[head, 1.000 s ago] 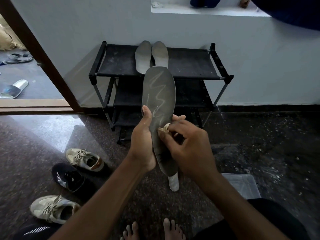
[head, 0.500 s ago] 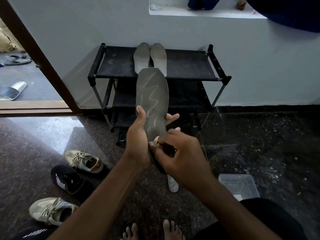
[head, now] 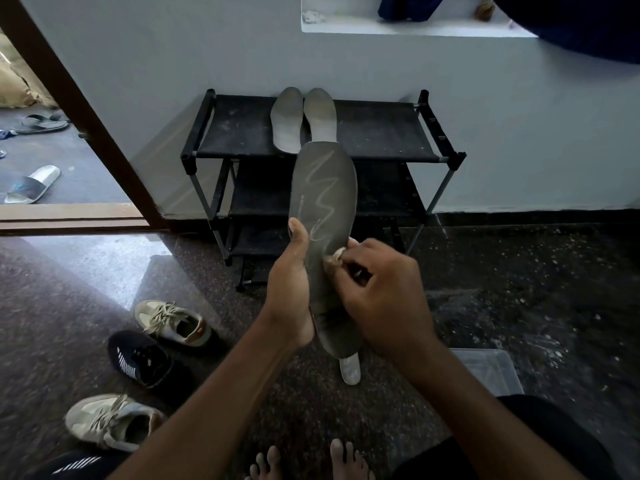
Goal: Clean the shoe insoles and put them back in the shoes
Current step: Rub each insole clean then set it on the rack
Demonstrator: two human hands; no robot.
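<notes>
gripping the long dark grey foam insole (head: pixel 323 202) in our left hand (head: pixel 291 292), toe at twelve o'clock, our right hand (head: pixel 381 299) pinches a small pale cloth wad (head: pixel 334 256) against it.

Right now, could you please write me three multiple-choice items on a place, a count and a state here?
1. Where do the two pale insoles lie? A) rack's top shelf B) window ledge C) doorway
2. How many beige sneakers are on the floor? A) one B) two C) four
3. What is the right hand doing? A) hanging idle B) tying laces C) pinching a pale wad against the dark insole
1 A: they lie side by side on it. 2 B: both sit left of the left hand. 3 C: its fingers press the wad on the insole the left hand holds.
</notes>
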